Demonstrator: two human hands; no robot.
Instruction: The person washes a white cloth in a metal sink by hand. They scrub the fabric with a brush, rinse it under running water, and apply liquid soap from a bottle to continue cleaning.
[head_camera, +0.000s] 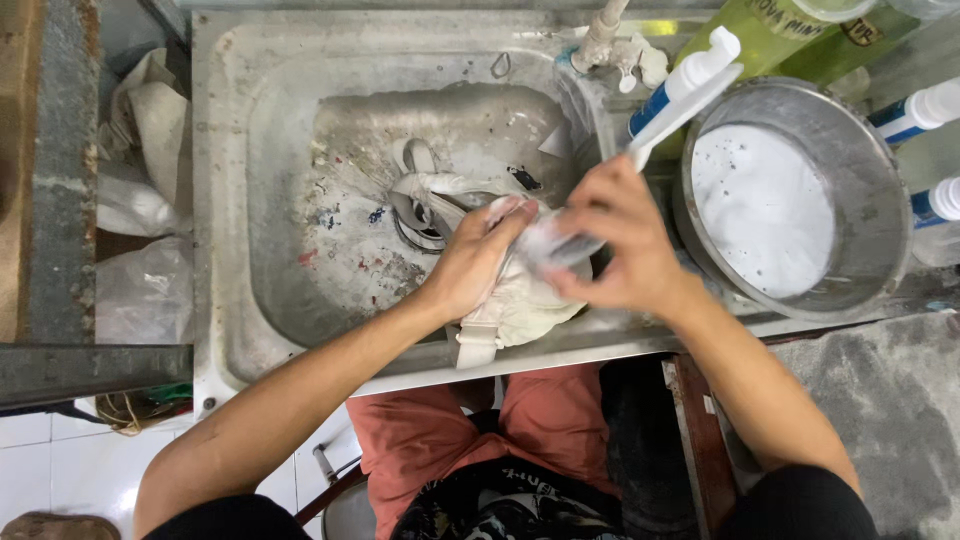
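My left hand (468, 268) grips a cream-white, soft item that looks like a shoe (520, 312), held over the front right of a stained metal sink (222, 200). A pale strap (476, 346) of it hangs over the sink's front edge. My right hand (622, 240) is closed on a small pale object (556, 246), blurred by motion and pressed against the top of the shoe; I cannot tell what it is. Both hands meet over the shoe.
A round metal bowl (882, 205) of white foamy liquid stands right of the sink. Behind it are blue-and-white pump bottles (690, 82) and a green bottle (762, 30). A tap (600, 35) rises at the back. White plastic bags (140, 135) lie on the left.
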